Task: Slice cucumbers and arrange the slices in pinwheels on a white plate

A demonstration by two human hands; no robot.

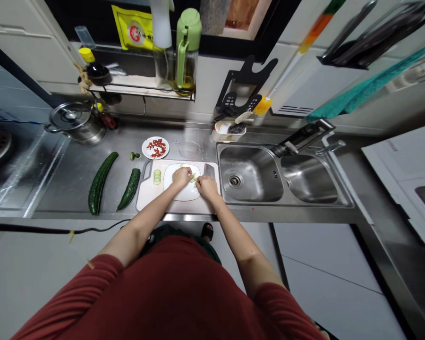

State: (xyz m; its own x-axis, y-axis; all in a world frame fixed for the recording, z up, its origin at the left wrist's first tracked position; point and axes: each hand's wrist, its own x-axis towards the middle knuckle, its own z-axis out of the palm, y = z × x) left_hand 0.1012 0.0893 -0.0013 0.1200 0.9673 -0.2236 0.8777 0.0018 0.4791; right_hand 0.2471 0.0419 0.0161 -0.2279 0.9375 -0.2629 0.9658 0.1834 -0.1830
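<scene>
Over a white plate (pixel 189 194) on the cutting board (pixel 150 198), both hands meet with fingers bent inward. My left hand (pixel 182 177) is closed at the fingertips around pale green cucumber slices (pixel 193 178). My right hand (pixel 207 187) pinches at the right side of the same slices; its fingertips are partly hidden. A kitchen knife (pixel 209 171) lies on the board just beyond my right hand. A short row of cucumber slices (pixel 157 177) rests on the board left of the plate.
A cut cucumber (pixel 129 190) and a whole cucumber (pixel 102 184) lie to the left, near cucumber ends (pixel 135 155). Behind the board stands a plate of chopped red pieces (pixel 156 148). A lidded pot (pixel 76 122) is far left; the sink (pixel 251 174) adjoins on the right.
</scene>
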